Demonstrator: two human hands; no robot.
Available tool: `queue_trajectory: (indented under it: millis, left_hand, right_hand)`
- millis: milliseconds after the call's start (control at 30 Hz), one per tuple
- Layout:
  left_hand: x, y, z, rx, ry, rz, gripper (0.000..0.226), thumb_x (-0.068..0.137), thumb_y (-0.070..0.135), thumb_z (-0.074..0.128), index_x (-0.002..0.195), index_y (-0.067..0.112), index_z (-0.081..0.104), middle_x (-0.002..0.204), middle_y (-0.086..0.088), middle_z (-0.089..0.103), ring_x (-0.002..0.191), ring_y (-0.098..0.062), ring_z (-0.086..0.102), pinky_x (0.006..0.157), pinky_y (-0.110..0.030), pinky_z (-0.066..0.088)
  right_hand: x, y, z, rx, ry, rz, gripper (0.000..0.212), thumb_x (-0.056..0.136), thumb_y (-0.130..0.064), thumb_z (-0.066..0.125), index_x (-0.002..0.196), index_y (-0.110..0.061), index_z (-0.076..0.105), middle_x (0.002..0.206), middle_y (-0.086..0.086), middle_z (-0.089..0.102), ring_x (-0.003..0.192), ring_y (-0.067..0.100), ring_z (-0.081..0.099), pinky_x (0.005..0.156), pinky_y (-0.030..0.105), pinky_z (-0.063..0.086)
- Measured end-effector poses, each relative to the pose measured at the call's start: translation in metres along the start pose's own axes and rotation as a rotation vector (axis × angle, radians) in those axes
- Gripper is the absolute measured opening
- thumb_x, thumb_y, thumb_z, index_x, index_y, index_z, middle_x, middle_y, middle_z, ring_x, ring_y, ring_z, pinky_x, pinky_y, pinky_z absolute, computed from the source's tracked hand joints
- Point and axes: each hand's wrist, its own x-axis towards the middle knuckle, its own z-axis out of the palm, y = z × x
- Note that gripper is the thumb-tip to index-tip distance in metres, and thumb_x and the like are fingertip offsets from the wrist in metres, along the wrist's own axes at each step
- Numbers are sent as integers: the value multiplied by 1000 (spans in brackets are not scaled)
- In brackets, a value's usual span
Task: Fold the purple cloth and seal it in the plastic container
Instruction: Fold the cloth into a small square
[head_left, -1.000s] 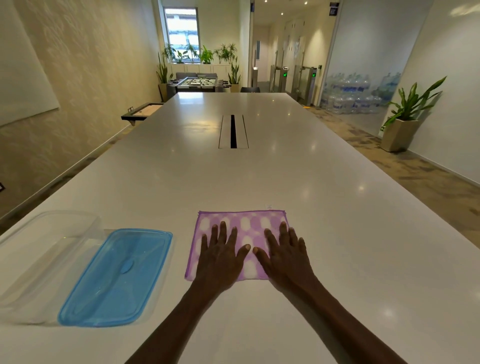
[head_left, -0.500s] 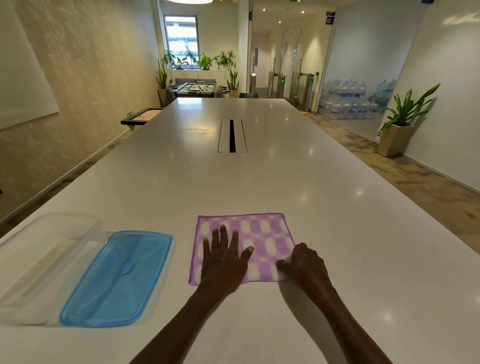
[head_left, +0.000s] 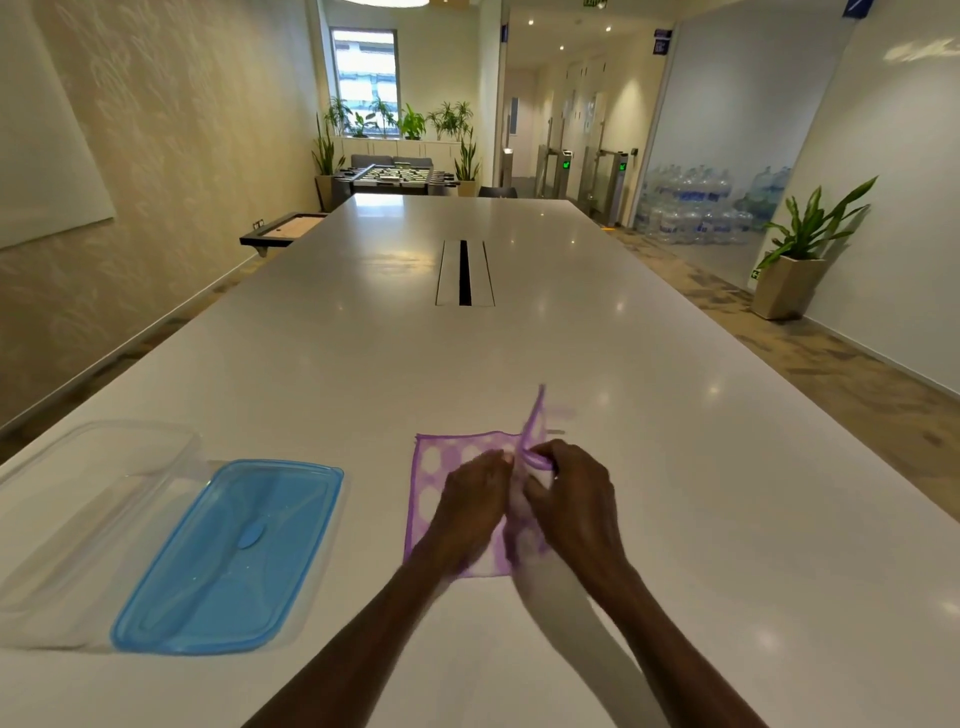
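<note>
Right hand (head_left: 569, 496) fingers pinched on cloth (head_left: 441, 478) right edge, raised flap blurred, swinging left. Left hand (head_left: 470, 506) flat, fingers spread, pinning cloth middle to table (head_left: 675, 467). Fold in progress, judged unfinished. Box (head_left: 78, 499) open, empty, far left; blue lid (head_left: 228, 556) beside it, off. Left to do: finish folding, put cloth in box, press lid on.
</note>
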Motion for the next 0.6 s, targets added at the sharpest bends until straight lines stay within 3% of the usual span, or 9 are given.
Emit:
queue_trajectory:
  millis: [67,133,200,267,300,367,400,467,600]
  left_hand:
    - [17,15,-10,-300,7,-158,43,93,51,45,85,20,74,88,-9,75,82,-22,71,71,-30,55]
    - [37,24,-23,-447,16,-257,49,93,50,49,83,9,74,81,-11,76,73,-20,72,69,-27,57]
    - [53,28,-37,-542,40,-281,48,89,45,59,89,-1,73,86,-15,75,76,-25,72,76,-31,58]
    - [63,28,-52,-554,80,-277,39,83,31,72,93,-7,71,88,-21,73,73,-28,70,81,-38,56]
    - [66,27,-58,-529,104,-279,33,81,22,74,93,-8,71,86,-22,72,68,-27,69,77,-37,58]
    - [71,24,-69,-429,153,-282,20,79,11,75,90,-5,72,78,-19,72,58,-22,69,64,-31,59]
    - [74,21,-75,-389,173,-277,14,78,9,74,85,-3,73,76,-18,72,54,-19,68,57,-26,59]
    - [76,16,-83,-333,194,-266,5,78,8,74,80,3,72,74,-15,72,51,-16,68,49,-21,55]
    - [77,-1,-93,-249,224,-282,4,81,13,73,80,11,71,77,-13,72,60,-20,68,51,-22,57]
  right_hand:
    - [-6,-13,7,-2,-17,-70,26,80,-19,68,106,-21,69,97,0,67,90,19,62,69,19,35]
    - [-14,-24,15,-12,-26,-142,26,81,-15,64,105,-24,69,91,-3,61,81,14,57,63,15,31]
    - [-20,-31,23,-11,-49,-208,23,86,-12,61,105,-21,70,89,-5,58,75,9,51,59,9,32]
    - [-26,-36,31,-21,-88,-261,21,88,-10,58,104,-17,69,90,-2,60,75,11,52,61,15,42]
    - [-28,-38,34,-35,-102,-282,19,88,-9,57,102,-16,69,89,0,60,75,14,53,61,21,44]
    - [-33,-41,40,-41,-113,-317,14,89,-10,56,95,-14,68,86,1,59,73,13,49,56,18,37]
    - [-35,-43,44,-35,-117,-335,11,89,-9,58,93,-13,68,85,1,60,72,12,49,55,15,33]
    - [-39,-42,48,-28,-118,-364,5,89,-10,63,90,-11,68,85,3,64,74,14,53,57,17,42]
    - [-46,-40,59,-42,-108,-382,6,91,-17,64,90,-13,69,84,1,67,78,17,55,62,33,49]
